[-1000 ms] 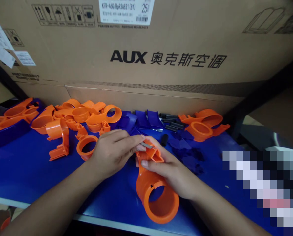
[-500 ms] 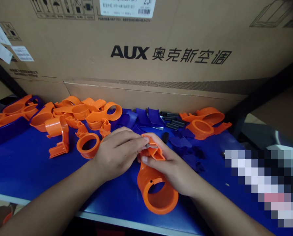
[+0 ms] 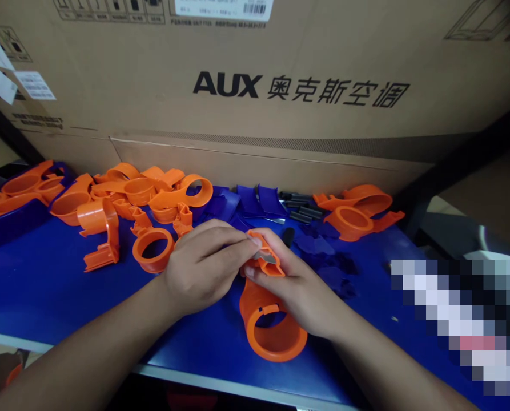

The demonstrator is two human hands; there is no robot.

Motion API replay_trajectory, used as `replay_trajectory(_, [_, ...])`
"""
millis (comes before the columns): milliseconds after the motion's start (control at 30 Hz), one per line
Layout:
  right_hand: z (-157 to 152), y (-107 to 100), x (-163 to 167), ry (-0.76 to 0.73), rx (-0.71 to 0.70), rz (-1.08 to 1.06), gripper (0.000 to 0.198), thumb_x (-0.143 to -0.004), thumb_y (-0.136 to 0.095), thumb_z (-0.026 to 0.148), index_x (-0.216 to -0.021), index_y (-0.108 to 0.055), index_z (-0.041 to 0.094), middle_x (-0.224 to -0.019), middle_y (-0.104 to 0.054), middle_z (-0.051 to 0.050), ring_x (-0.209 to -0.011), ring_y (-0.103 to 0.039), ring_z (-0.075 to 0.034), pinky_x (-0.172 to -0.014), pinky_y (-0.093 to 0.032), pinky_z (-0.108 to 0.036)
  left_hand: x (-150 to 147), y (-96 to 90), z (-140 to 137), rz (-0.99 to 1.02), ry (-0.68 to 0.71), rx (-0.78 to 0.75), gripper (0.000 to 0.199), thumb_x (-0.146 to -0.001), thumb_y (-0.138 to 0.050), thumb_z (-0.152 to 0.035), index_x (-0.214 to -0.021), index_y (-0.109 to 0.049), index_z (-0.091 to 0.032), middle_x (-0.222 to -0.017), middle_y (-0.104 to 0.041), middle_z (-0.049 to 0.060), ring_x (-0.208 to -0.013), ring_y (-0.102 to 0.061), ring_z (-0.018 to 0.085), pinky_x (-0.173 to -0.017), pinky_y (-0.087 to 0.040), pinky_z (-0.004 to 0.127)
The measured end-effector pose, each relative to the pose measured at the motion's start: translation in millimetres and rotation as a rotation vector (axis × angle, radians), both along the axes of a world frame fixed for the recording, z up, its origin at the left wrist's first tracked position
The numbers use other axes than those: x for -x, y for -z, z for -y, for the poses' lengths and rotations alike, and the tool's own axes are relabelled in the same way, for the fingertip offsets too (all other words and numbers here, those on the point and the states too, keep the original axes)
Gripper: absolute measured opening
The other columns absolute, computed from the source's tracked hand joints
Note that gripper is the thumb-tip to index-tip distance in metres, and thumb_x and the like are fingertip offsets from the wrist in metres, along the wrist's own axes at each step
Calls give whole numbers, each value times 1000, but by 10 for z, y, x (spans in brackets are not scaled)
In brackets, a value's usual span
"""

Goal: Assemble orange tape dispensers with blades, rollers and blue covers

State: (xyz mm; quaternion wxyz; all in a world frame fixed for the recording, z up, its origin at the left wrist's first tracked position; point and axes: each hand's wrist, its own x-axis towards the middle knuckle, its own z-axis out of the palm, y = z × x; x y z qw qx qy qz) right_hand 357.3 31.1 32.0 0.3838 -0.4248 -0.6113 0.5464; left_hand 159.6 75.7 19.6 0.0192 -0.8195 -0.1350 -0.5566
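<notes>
Fingers wrapped round its neck, my right hand [image 3: 295, 285] grips an orange plastic tape dispenser [image 3: 278, 347], its wide ring hanging down toward me over the blue table. My left hand [image 3: 209, 265] is closed, thumb and fingertips pinching a small metal blade [image 3: 265, 258] against the open slotted end of the dispenser. Part of the blade lies under my left fingertips, so how far it sits in the slot cannot be made out.
Several orange dispenser parts [image 3: 152, 249] lie at the left, two more [image 3: 354, 221] at the back right. Blue plastic plates [image 3: 270, 200] and black tubes [image 3: 305, 213] lie along a large cardboard box [image 3: 152, 114]. The blue tabletop [image 3: 87, 297] has a pale front edge.
The metal blade has turned, so more of its flat face shows at the dispenser's end. The dispenser's ring has tilted up slightly. Both hands keep their hold.
</notes>
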Motion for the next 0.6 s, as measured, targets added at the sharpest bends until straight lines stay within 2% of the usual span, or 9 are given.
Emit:
replay_trajectory(167, [1,-5,-3,13,-13,32,26,-95,-71,33,-113,-54,27,-100,-60,0,-92,-56,-20,-85,-49,-36,-22,2,26,33,-5,-11,26,-95,-69,-4,-116,-74,-19,-99,-79,6,-93,-77,19,-83,-66,33])
replay_trajectory(400, [-5,-30,-2,24,-6,32,26,-94,-73,38,-109,-55,27,-97,-62,1,-91,-57,-20,-86,-49,-35,-9,-32,97,70,-99,-100,30,-94,-70,-3,-118,-72,-21,-98,-80,4,-92,-78,19,-86,-68,35])
replay_trajectory(600, [-1,-41,-4,42,-40,78,24,-92,-72,33,-107,-53,27,-95,-61,2,-89,-54,-19,-83,-46,-33,-10,-48,103,68,-87,-95,30,-93,-70,-3,-118,-72,-20,-96,-80,4,-90,-77,18,-85,-68,35])
